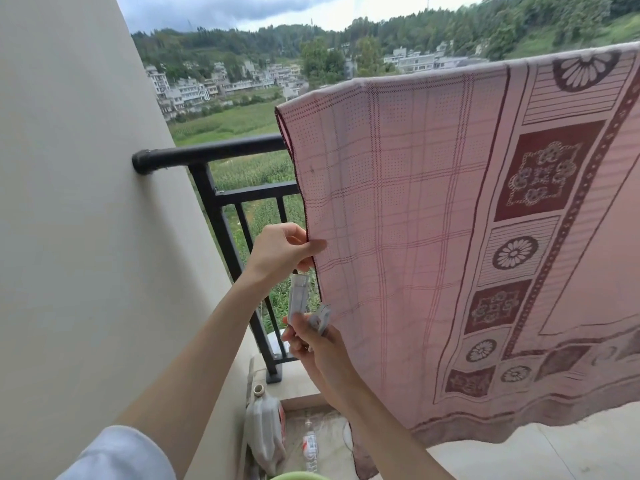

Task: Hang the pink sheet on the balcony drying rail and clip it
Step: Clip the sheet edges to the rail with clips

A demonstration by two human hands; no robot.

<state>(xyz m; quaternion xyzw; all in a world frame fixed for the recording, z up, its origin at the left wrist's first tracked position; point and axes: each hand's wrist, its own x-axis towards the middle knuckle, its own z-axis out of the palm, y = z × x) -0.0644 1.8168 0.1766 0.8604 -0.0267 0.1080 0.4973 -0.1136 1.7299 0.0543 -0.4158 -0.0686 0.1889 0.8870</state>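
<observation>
The pink sheet [415,209], checked with dark red flower panels, hangs draped over a line that slopes up to the right, and covers most of the black balcony railing [214,152]. My left hand [282,251] pinches the sheet's left edge at mid height. Below it my right hand [308,337] holds pale translucent clothes clips [301,299], one standing upright and another [321,318] beside the sheet. The rail under the sheet's top fold is hidden by the cloth.
A cream wall [86,202] closes the left side, with the railing fixed into it. On the floor by the wall stand a white plastic jug [265,427] and a clear bottle [310,445]. A green rim [298,475] shows at the bottom edge.
</observation>
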